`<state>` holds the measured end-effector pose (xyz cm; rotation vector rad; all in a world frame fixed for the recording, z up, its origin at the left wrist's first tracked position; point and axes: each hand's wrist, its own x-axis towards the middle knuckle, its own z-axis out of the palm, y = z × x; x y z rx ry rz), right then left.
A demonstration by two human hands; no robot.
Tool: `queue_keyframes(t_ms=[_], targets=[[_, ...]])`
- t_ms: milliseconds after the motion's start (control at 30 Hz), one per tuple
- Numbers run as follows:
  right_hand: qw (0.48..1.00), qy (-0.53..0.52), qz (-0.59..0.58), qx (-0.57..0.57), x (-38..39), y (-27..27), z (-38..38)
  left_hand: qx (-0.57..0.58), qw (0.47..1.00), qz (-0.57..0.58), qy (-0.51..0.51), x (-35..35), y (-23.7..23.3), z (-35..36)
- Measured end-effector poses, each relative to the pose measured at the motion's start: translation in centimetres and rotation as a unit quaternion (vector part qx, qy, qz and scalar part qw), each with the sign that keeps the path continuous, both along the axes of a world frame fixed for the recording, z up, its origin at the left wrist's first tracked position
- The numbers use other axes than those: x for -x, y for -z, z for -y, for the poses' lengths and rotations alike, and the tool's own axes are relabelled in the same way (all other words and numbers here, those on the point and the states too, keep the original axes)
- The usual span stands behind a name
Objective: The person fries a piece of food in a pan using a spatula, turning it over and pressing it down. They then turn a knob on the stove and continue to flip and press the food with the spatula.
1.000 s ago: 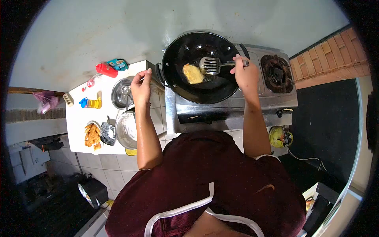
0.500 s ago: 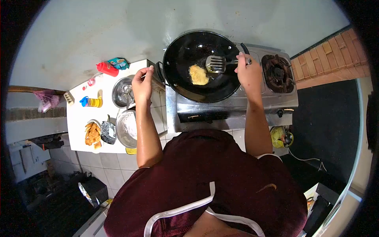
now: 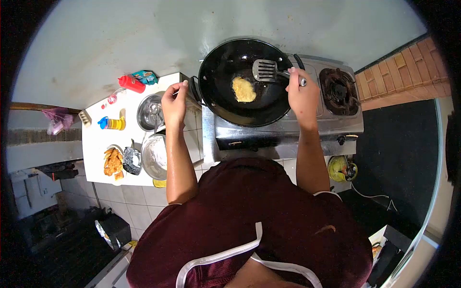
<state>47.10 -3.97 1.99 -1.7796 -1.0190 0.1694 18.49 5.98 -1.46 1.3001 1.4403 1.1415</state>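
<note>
My right hand [image 3: 302,98] is wrapped round the handle of a slotted spatula [image 3: 265,70]. The spatula's metal head is over the far right part of a black wok [image 3: 225,108], apart from a pale golden, battered piece of food [image 3: 244,90] lying in the wok's middle. My left hand [image 3: 174,103] is closed in a pinch just left of the wok's left handle [image 3: 194,88]; I cannot make out whether anything thin is between the fingertips. Below that hand's left side sit a metal bowl [image 3: 142,122] with a utensil in it and a bowl of white powder [image 3: 154,163].
The wok stands on a steel gas stove [image 3: 283,134], with a bare burner [image 3: 340,90] to its right. On the white table [image 3: 96,144] are a plate of fried pieces [image 3: 114,162], a dark patterned container [image 3: 131,161], an oil bottle [image 3: 113,124] and a red squeeze bottle [image 3: 132,83].
My right hand has shifted the spatula slightly up, away from the food, and turned its head. The food stays in the wok's middle. My left hand has hardly moved.
</note>
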Motion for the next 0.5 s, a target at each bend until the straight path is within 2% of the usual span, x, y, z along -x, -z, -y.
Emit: queue_keyframes(t_ms=[167, 333, 400, 500], targets=[[0.991, -0.07, -0.107, 0.034, 1.6, -0.3, 0.9, -0.006, 1.0, 0.008, 0.011, -0.3, 0.2, 0.0], [0.996, -0.064, -0.062, 0.001, 1.4, 1.3, 0.5, -0.009, 1.0, 0.02, 0.021, -0.2, 0.6, -0.1], [0.999, -0.043, 0.004, -0.032, 1.0, 2.0, 0.1, -0.002, 1.0, 0.017, 0.018, -0.2, 0.2, 0.1], [0.996, -0.065, -0.057, 0.02, 0.9, 0.6, 0.5, 0.003, 1.0, 0.01, 0.01, -0.3, -0.4, 0.4]])
